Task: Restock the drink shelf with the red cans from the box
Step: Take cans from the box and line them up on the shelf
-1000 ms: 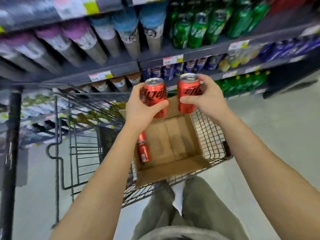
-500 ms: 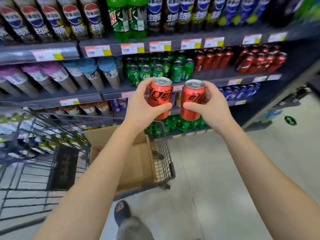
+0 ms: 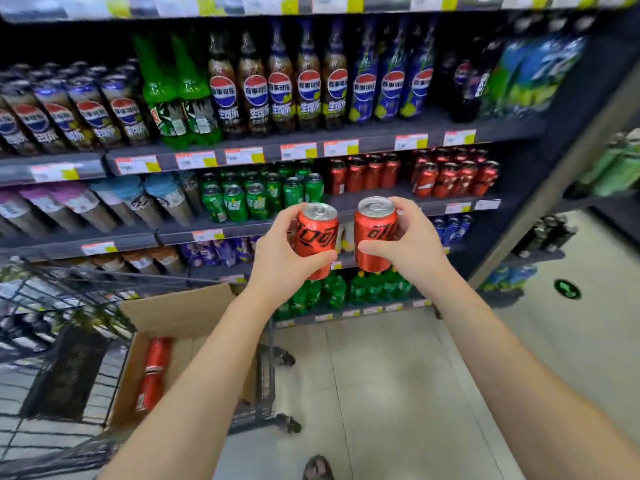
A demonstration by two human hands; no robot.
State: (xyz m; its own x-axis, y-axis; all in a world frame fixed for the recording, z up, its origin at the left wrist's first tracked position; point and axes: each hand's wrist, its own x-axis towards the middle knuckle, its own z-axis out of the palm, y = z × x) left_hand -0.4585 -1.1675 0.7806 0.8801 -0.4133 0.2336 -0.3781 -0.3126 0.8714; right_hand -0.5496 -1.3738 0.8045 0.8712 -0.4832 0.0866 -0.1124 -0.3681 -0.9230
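My left hand (image 3: 281,260) grips one red can (image 3: 317,237) and my right hand (image 3: 407,247) grips a second red can (image 3: 374,233), both upright and side by side in front of the drink shelf (image 3: 381,199). Rows of red cans (image 3: 453,178) stand on that shelf, up and to the right of my hands. The cardboard box (image 3: 173,317) sits in the cart at lower left, with two red cans (image 3: 154,372) lying in it end to end.
Green cans (image 3: 256,197) fill the shelf left of the red ones. Cola bottles (image 3: 277,95) stand on the shelf above, green bottles (image 3: 346,289) on the bottom shelf. The wire cart (image 3: 266,382) is at lower left. Tiled floor (image 3: 381,375) lies ahead; a foot in a sandal (image 3: 317,467) shows below.
My view has swung up and right from the cart to the shelf. Both hands have carried their cans away from the box and toward the shelf with the red cans.
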